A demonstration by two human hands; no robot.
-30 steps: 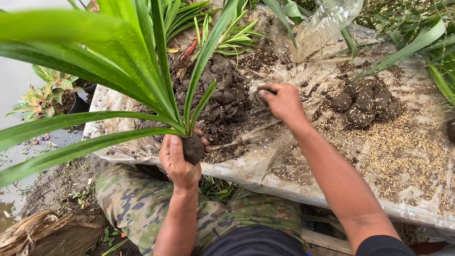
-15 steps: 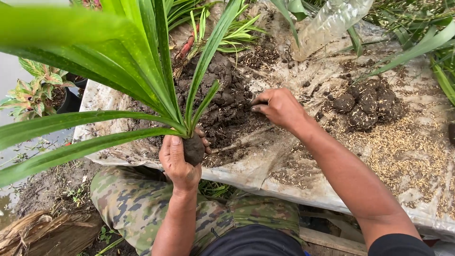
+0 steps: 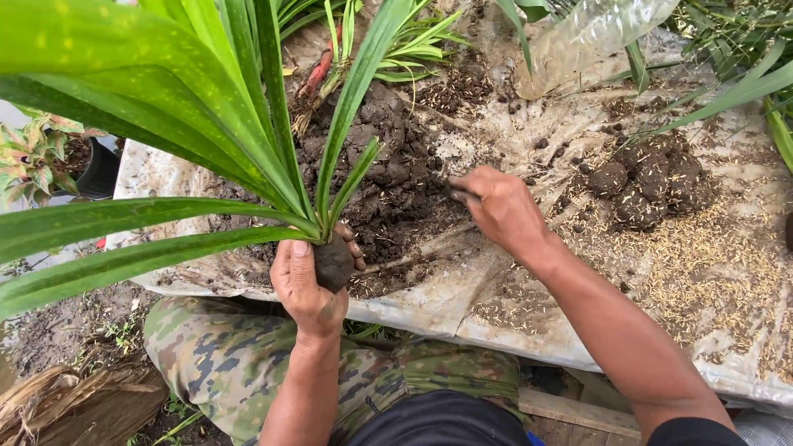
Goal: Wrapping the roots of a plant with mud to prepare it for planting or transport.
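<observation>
The left hand (image 3: 310, 285) was wrapped around the dark soil ball (image 3: 334, 263) at the base of a long-leaved plant (image 3: 206, 124), held just above the near edge of the bench (image 3: 462, 310). The plant's long axis ran from the root ball up and to the left, its strap-like green leaves fanning toward the upper left and left side of the view. The right hand (image 3: 500, 206) was closed, its fingers pinched on a thin dark stick (image 3: 462, 193) at the edge of the mound of dark soil (image 3: 388, 177) in the middle of the bench. A cluster of round soil balls (image 3: 652, 182) lay to the right on scattered rice husks (image 3: 710, 264). A clear plastic bottle (image 3: 591, 37), with no label visible, lay tilted at the bench's far edge, over the pale plastic sheet (image 3: 537, 132)
</observation>
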